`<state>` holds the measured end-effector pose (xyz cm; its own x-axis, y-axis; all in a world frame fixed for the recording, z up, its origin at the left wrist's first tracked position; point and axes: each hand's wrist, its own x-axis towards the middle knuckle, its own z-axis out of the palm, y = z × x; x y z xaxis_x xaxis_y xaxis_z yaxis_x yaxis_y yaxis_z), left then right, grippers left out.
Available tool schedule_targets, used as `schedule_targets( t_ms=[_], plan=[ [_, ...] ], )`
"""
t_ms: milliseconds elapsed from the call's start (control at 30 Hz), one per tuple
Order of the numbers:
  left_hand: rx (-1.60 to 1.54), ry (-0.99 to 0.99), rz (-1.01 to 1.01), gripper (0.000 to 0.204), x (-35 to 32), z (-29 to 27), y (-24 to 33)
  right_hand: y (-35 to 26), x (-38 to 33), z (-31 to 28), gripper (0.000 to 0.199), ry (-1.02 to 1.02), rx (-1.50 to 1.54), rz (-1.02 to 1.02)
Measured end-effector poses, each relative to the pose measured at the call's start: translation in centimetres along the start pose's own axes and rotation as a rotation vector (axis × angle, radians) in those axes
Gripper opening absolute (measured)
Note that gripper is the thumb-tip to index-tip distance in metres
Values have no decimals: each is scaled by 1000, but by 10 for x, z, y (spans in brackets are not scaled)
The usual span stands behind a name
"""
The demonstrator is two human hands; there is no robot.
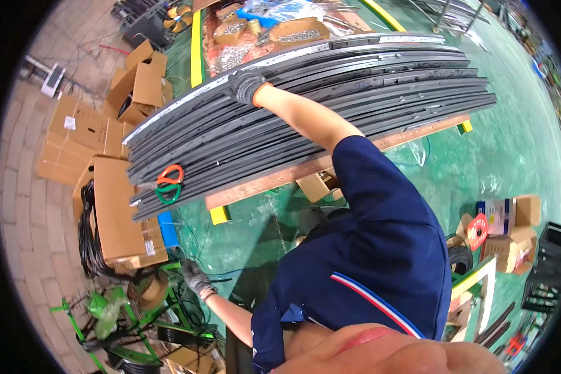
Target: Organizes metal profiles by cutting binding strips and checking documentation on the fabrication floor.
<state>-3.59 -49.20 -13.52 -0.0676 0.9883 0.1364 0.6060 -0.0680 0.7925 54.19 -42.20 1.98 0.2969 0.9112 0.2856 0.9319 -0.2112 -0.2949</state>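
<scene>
My right hand (246, 86), in a dark grey glove with an orange cuff, reaches across a stack of long black strips (305, 100). Its fingers are closed at the far-left part of the stack, over a strip beside one with a pale face (193, 100). Down at the lower left, my left hand (197, 279), also gloved, hangs away from the stack near some dark cables. Its fingers look stretched out, with nothing visible in them. Scissors (169, 184) with orange and green handles lie on the near-left end of the strips.
A wooden board (274, 182) and yellow rails (219, 215) sit under the stack. Behind it are trays of small metal parts (299, 31). Cardboard boxes (115, 209) stand at left. A green reel stand (106, 311) is lower left; boxes and a red spool (477, 232) are right.
</scene>
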Motion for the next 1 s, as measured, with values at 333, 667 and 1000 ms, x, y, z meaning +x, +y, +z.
schedule_targets(
  t_ms=[333,667,1000],
  plan=[
    [404,-254,669,30,248,6,189,-36,13,54,39,35,-331,191],
    [777,-467,1119,38,377,133,225,-70,12,48,44,-72,-289,338],
    [657,-571,1239,24,409,162,224,-111,20,59,51,-21,-357,529]
  ],
)
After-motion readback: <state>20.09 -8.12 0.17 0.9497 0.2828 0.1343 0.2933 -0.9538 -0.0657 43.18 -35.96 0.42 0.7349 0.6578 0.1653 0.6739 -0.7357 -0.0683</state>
